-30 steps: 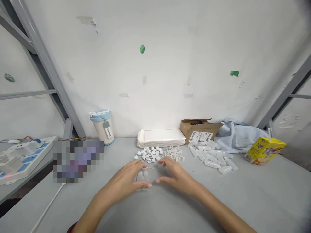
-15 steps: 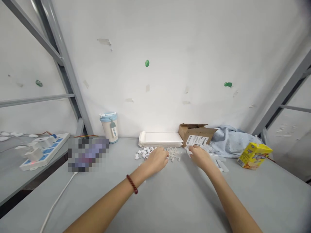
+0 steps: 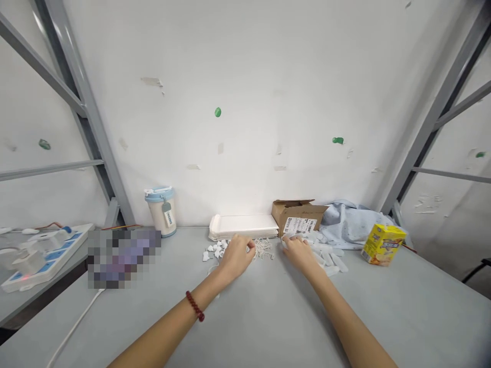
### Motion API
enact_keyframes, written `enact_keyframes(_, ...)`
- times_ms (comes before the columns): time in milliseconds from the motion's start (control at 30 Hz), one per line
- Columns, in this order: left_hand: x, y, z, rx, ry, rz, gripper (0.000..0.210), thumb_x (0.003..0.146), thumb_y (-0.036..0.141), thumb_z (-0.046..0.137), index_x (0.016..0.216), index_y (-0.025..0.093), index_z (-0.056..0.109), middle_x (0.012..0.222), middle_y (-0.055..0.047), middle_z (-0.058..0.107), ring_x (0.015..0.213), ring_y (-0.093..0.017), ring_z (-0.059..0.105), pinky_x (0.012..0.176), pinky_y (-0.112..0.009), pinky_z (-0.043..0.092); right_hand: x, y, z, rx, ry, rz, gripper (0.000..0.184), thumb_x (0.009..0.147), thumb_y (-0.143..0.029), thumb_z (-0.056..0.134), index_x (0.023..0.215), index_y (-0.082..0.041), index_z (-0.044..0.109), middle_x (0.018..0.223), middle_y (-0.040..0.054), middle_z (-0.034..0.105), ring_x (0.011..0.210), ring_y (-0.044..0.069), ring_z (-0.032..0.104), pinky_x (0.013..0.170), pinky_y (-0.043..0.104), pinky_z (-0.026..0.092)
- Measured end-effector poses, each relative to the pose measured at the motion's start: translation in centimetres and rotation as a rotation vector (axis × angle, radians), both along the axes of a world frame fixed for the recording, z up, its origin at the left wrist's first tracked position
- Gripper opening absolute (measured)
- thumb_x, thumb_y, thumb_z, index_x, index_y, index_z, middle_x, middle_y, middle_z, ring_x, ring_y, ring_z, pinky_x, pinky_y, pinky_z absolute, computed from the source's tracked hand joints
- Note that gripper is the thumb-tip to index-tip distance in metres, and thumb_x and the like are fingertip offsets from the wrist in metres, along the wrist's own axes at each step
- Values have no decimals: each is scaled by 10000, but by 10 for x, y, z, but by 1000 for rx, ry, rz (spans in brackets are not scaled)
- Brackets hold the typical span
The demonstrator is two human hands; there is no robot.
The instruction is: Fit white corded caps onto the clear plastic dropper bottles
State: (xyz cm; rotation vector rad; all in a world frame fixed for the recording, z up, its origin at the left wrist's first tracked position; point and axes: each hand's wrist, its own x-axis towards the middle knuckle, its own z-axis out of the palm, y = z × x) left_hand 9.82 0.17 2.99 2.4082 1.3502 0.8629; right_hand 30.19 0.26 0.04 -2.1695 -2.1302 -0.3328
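My left hand (image 3: 238, 254), palm down with curled fingers, is between a pile of small white plastic parts (image 3: 217, 248) and a heap of pale, thin loops (image 3: 264, 247). Whatever its fingertips hold is hidden. A thin whitish strand (image 3: 210, 269) shows beside that wrist; I cannot tell whether it is attached to anything in the hand. On the other side my right hand (image 3: 300, 254) rests at the left edge of a pile of translucent strip-like pieces (image 3: 328, 255). Its fingers are bent and close together, and their tips are hard to make out.
Behind the piles lie a stack of white flat trays or boxes (image 3: 245, 225) and an opened cardboard box (image 3: 297, 217). A light blue cloth (image 3: 347, 225) and a yellow box (image 3: 383, 245) are at right. A lidded cup (image 3: 163, 214) and a power strip (image 3: 53, 260) stand left.
The view has swung to the right, so the scene sits further left. My right hand has come down onto the translucent pieces' edge. The left hand stays near the loops, its fingers still curled.
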Motion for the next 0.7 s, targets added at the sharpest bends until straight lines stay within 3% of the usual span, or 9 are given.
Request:
enact_keyframes(167, -48, 3, 10, -29, -148, 82, 180, 773, 230, 487, 729, 165, 649, 728, -16, 691, 655, -153, 609, 592, -243, 455, -5, -4, 10, 76, 26, 25, 274, 771, 2, 402, 941, -74, 604, 896, 194, 651, 929, 314, 562, 744, 373, 367)
enact_keyframes(233, -66, 5, 7, 2, -187, 127, 173, 774, 248, 495, 737, 170, 644, 741, -23, 686, 675, -167, 605, 607, -262, 452, -14, -8, 15, 116, 41, 51, 264, 795, -24, 398, 967, -77, 592, 933, 192, 640, 945, 305, 552, 760, 372, 376)
enact_keyframes(333, -86, 2, -1, 91, -216, 161, 148, 782, 237, 497, 749, 177, 628, 769, -39, 660, 786, -200, 569, 697, -309, 435, -37, -17, 15, 153, 119, 199, 268, 861, -149, 422, 1110, -151, 521, 1028, 112, 620, 958, 218, 553, 788, 302, 414)
enact_keyframes(467, -93, -8, -7, 231, -196, 60, 135, 813, 178, 482, 757, 191, 604, 751, -23, 637, 801, -189, 526, 700, -301, 425, -70, -32, 2, 274, 426, 545, 232, 862, -168, 438, 1080, -142, 512, 953, 105, 623, 888, 218, 569, 753, 332, 464)
enact_keyframes(700, -82, -18, -9, 199, -138, -44, 139, 810, 108, 482, 756, 188, 582, 738, -16, 622, 794, -185, 506, 687, -299, 436, -87, -43, -5, 328, 481, 669, 239, 862, -114, 421, 1087, -165, 481, 921, 99, 606, 857, 226, 558, 716, 365, 482)
